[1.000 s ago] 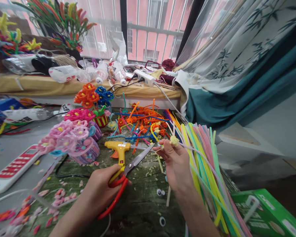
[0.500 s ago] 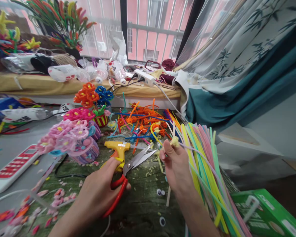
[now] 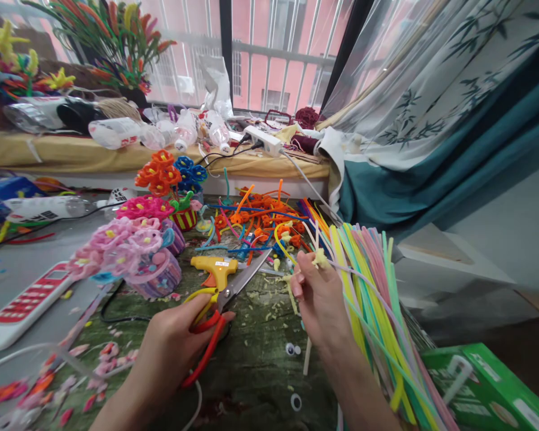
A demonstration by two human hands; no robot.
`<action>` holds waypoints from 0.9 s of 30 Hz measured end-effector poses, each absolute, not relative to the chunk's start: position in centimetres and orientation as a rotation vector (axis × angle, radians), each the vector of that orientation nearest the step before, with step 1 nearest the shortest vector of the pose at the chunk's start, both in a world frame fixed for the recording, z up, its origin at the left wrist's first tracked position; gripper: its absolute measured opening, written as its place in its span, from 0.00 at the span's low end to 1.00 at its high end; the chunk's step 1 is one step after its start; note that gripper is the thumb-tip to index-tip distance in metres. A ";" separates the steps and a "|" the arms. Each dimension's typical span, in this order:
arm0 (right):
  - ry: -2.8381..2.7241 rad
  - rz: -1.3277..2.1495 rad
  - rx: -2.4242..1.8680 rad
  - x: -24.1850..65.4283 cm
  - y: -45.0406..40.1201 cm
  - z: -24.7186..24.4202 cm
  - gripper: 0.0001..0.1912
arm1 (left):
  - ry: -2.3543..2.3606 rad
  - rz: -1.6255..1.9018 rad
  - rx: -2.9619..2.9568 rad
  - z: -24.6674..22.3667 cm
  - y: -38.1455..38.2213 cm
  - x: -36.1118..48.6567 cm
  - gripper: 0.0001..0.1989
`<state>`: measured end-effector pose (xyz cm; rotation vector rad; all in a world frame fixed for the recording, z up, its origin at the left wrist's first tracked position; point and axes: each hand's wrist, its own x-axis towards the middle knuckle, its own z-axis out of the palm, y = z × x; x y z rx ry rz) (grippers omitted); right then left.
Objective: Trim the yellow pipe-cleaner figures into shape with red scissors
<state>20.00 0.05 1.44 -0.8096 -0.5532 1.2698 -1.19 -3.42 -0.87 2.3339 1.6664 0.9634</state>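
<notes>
Near the middle, my left hand (image 3: 179, 335) is wrapped round the handles of red and yellow scissors (image 3: 242, 278), whose blades point up and to the right. My right hand (image 3: 321, 299) pinches a small pale yellow fuzzy piece (image 3: 320, 259) between thumb and fingers, right of the blade tips and apart from them. Just behind the scissors lies a yellow glue gun (image 3: 215, 268). Pale yellow clippings (image 3: 269, 302) are scattered on the green cloth between my hands. Googly eyes (image 3: 295, 402) lie in front of them.
Pipe cleaners (image 3: 368, 287) are bundled at the right, beside a green box (image 3: 485, 383). Orange pieces (image 3: 265, 218) are piled at the back. Pipe-cleaner flowers (image 3: 126, 251) and a red and white remote-like object (image 3: 27, 305) are at the left. A power strip (image 3: 263, 140) sits on the sill.
My left hand has moved slightly left and down, and the scissor blades have come together, pointing more steeply up. My right hand has barely moved.
</notes>
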 end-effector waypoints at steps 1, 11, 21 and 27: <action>-0.555 1.270 -0.808 20.0 0.1 1.4 0.17 | 1.678 0.977 2.292 -0.6 -3.4 -1.1 0.16; -0.631 1.250 -0.801 20.2 0.1 1.6 0.16 | 1.772 0.860 1.994 1.1 -3.2 -0.2 0.09; -0.737 1.268 -0.809 20.3 0.0 1.6 0.12 | 1.700 0.955 1.812 0.8 -3.3 -1.1 0.11; -0.740 1.281 -0.809 20.1 -0.3 2.2 0.09 | 1.654 1.016 1.804 0.4 -3.4 -0.9 0.13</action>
